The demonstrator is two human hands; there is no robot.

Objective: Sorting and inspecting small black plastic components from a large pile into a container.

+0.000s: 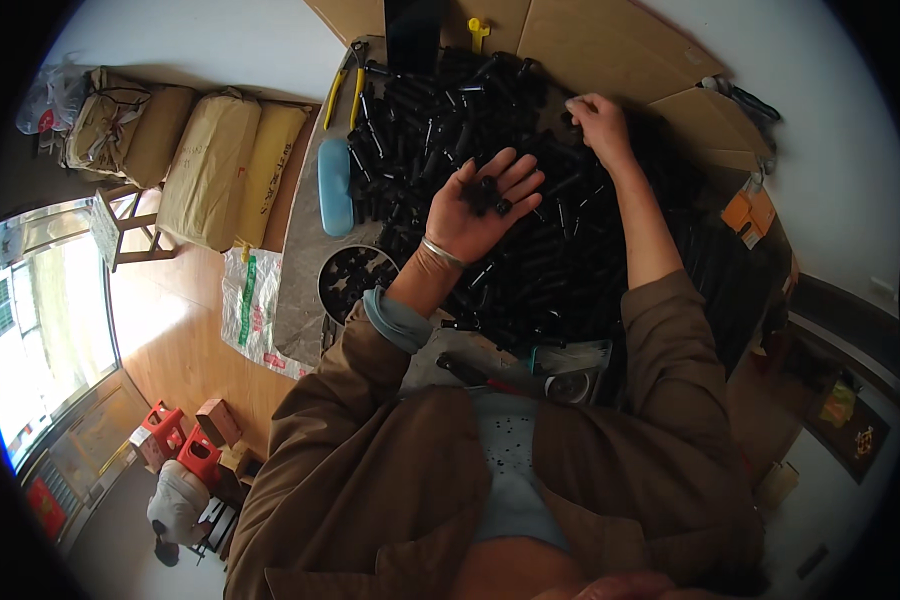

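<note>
My left hand (475,215) is palm up over the bench, fingers extended, with several small black caps (487,197) resting in its palm. A wide heap of black tube-like parts (420,110) lies beneath and around both hands. Farther off to the right, my right hand (602,128) reaches over the heap's far side, its thumb and fingers pinched together. Whatever sits between those fingertips is dark and too small to make out. A round tin (321,284) of small black pieces stands beside my left wrist.
A light-blue case (334,190) and yellow-handled pliers (358,92) lie along the bench's left edge. Cardboard (595,50) walls the back. A red-handled tool (475,374) lies close to my body. Bulky sacks (210,170) stand at left; red stools (198,455) and another person (177,503) are lower left.
</note>
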